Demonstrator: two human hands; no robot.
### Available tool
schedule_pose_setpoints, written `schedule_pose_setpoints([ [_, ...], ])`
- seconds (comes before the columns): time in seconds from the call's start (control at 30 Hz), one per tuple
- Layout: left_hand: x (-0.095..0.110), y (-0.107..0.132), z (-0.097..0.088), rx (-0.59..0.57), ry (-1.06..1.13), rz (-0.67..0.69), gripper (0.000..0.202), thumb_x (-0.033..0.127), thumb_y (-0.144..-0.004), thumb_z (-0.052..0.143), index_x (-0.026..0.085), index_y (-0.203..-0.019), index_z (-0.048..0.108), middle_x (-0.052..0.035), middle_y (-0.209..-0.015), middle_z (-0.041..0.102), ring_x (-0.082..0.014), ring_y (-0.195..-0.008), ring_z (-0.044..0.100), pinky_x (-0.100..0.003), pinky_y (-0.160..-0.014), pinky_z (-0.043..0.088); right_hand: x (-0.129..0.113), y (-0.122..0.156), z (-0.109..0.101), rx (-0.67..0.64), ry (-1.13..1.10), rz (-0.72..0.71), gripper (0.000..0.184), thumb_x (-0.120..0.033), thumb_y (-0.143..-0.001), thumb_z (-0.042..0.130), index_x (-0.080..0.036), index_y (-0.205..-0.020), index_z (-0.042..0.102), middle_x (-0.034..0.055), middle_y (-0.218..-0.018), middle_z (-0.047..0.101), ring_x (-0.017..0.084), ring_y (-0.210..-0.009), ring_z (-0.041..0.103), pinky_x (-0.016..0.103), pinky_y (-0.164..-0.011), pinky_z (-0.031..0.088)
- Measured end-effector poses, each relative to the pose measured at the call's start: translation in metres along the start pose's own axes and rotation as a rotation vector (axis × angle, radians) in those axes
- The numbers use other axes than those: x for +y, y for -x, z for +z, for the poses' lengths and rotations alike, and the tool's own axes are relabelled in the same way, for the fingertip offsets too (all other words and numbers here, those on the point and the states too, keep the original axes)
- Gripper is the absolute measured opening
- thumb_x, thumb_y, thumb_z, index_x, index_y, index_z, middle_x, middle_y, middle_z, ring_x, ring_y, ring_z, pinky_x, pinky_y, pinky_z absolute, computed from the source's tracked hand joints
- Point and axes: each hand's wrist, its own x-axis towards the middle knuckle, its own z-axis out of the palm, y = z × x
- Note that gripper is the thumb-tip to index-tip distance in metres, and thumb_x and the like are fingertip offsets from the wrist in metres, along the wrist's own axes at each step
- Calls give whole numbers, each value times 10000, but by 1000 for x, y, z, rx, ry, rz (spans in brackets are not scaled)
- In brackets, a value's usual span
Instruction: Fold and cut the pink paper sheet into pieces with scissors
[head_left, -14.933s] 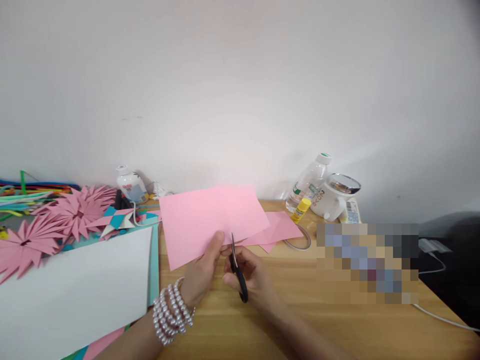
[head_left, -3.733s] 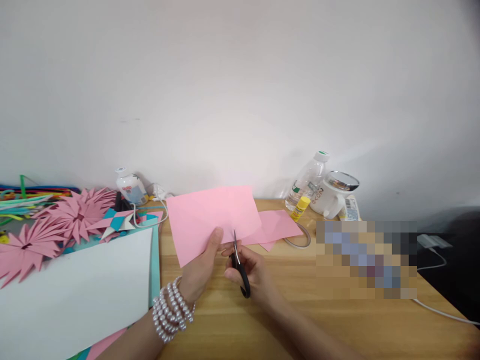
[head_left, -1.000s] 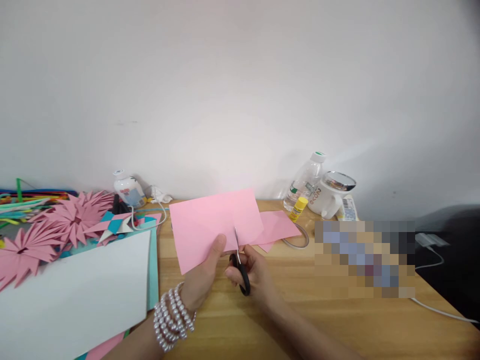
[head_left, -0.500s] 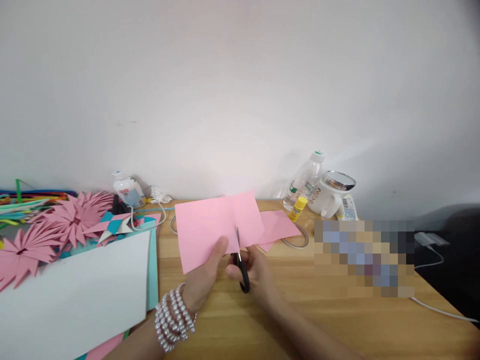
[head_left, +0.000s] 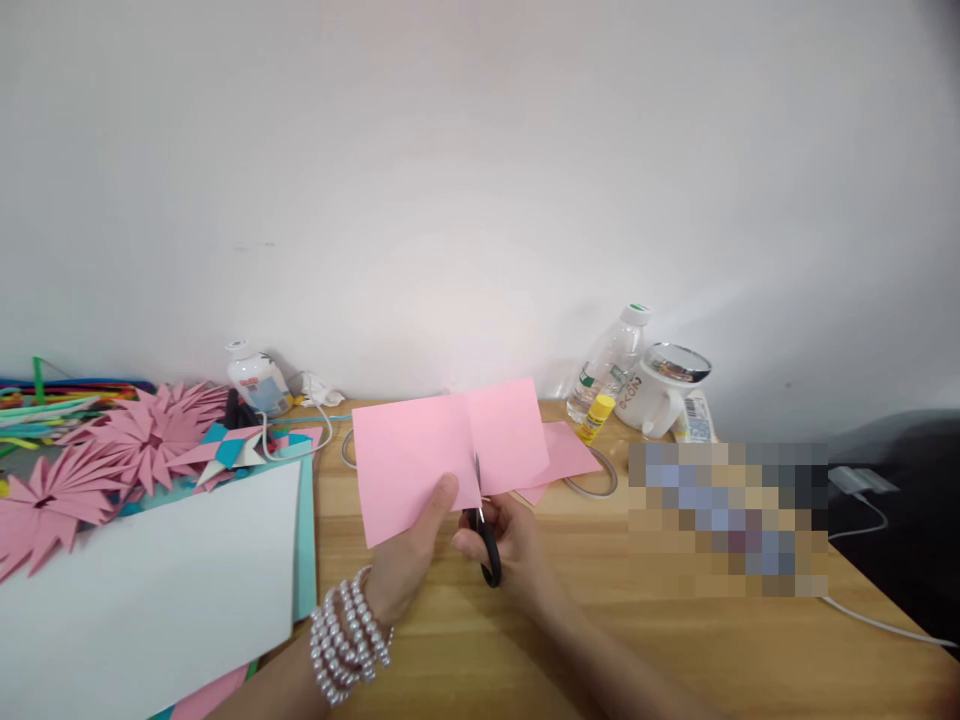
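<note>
My left hand (head_left: 420,535) pinches the lower edge of a pink sheet of paper (head_left: 409,455), its thumb on the near face and the other fingers hidden behind. My right hand (head_left: 510,545) is closed around black-handled scissors (head_left: 489,550), whose blades sit in a slit running up from the sheet's lower edge. The part of the sheet right of the slit tilts upward. On the wooden table behind it lies more pink paper (head_left: 568,452).
Pink folded-paper shapes (head_left: 150,440) and a white sheet (head_left: 165,580) lie at left. A white bottle (head_left: 257,380) stands by the wall. Back right are a clear plastic bottle (head_left: 607,365), a yellow glue stick (head_left: 598,418) and a white mug (head_left: 649,395). A blurred patch covers the right side.
The right-hand part of the pink sheet has swung outward to the right and its fold has opened out. Both hands and the scissors have stayed almost in place.
</note>
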Motion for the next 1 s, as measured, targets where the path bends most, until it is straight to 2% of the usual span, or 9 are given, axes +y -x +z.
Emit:
schedule_pose_setpoints([
  [0.17,-1,-1,-1,0,7,20,459,334,-746,665,264,-1187,562,-30,-1243,599,-222,-1214,482,-350,-1045,346,1,0,0,-10,25,0,438,-413,-533,804,-177,-722,487,-60,-547,443,76,-479,351,202,-444,288],
  [0.47,-1,-1,-1,14,9,3,451,326,-728,680,248,-1162,586,-45,-1244,598,-230,-1152,536,-355,-1022,368,1,1,-1,7,26,16,430,-397,-528,811,-172,-699,487,-60,-536,456,65,-464,347,191,-434,292],
  [0.67,-4,-2,-2,10,20,9,467,318,-716,689,256,-1167,587,-45,-1224,613,-237,-1114,566,-368,-1012,381,-2,2,1,10,46,34,427,-438,-535,792,-180,-701,495,-63,-534,442,70,-455,356,194,-421,319],
  [1.0,0,-3,-1,-4,-12,-19,481,373,-735,666,267,-1192,559,-39,-1274,575,-232,-1142,542,-370,-1031,367,-3,2,1,20,57,49,355,-368,-565,774,-176,-655,490,-74,-497,438,58,-429,348,179,-401,345],
])
